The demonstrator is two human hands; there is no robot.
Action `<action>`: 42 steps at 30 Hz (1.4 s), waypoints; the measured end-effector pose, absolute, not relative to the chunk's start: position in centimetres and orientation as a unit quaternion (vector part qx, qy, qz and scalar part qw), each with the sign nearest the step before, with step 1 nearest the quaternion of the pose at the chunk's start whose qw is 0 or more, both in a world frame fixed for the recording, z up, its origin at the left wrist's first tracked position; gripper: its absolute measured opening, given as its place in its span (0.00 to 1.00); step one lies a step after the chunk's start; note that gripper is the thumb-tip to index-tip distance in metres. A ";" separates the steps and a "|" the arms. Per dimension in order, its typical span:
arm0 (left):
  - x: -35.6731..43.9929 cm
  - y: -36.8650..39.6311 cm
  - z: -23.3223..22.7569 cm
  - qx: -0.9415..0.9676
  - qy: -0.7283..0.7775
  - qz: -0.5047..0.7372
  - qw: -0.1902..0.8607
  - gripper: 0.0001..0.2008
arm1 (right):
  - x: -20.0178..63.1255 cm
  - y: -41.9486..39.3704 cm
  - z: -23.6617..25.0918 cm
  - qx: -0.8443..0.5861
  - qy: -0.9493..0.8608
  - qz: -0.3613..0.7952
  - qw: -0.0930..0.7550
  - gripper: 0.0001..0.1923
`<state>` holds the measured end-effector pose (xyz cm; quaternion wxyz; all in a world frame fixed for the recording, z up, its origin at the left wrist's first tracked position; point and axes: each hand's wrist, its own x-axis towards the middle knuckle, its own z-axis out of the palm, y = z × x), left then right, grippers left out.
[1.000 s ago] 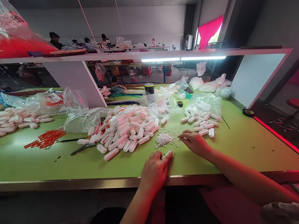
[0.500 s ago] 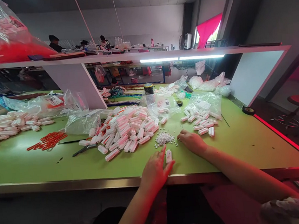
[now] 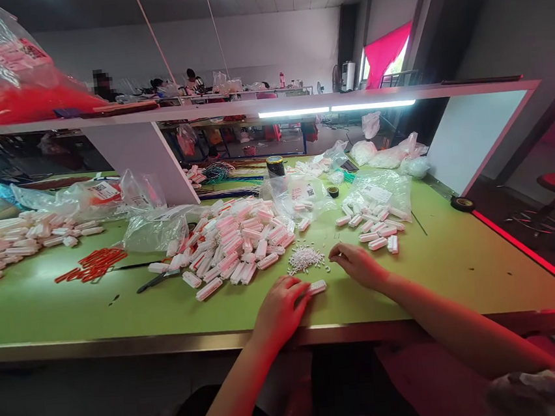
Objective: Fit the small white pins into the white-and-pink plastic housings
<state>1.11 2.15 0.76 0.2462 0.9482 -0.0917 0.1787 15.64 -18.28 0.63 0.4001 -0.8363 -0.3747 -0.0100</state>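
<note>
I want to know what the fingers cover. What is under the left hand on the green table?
Under the left hand lies one white connector on the green table; its right end shows past the fingertips. The rest of it is covered by the fingers.

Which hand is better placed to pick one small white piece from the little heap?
Probably the right hand: its fingertips lie at the edge of the heap of small white pieces. The left hand is busy, holding a white connector on the table.
</note>
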 end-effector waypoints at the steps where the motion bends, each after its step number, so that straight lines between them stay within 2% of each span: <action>1: 0.9 1.9 0.4 0.946 -0.064 0.191 0.254 0.09 | 15.3 -18.1 0.7 -0.829 -0.371 0.005 0.418 0.04; 7: 0.3 0.6 -0.9 0.930 0.000 0.226 0.290 0.10 | 13.0 -17.3 1.0 -0.793 -0.402 0.046 0.454 0.05; 32: 0.0 0.3 -0.7 0.932 -0.022 0.211 0.294 0.09 | 11.9 -16.7 1.0 -0.796 -0.449 0.045 0.404 0.07; 35: 0.0 0.3 -0.8 0.939 -0.021 0.210 0.273 0.13 | 12.1 -16.8 1.0 -0.798 -0.406 0.079 0.439 0.01; 38: 0.0 0.3 -0.6 0.950 -0.036 0.193 0.245 0.22 | 13.0 -17.1 0.8 -0.793 -0.350 0.136 0.479 0.09; 42: 0.1 0.3 -0.1 0.961 -0.067 0.166 0.211 0.25 | 14.4 -17.7 0.8 -0.811 -0.348 0.063 0.466 0.07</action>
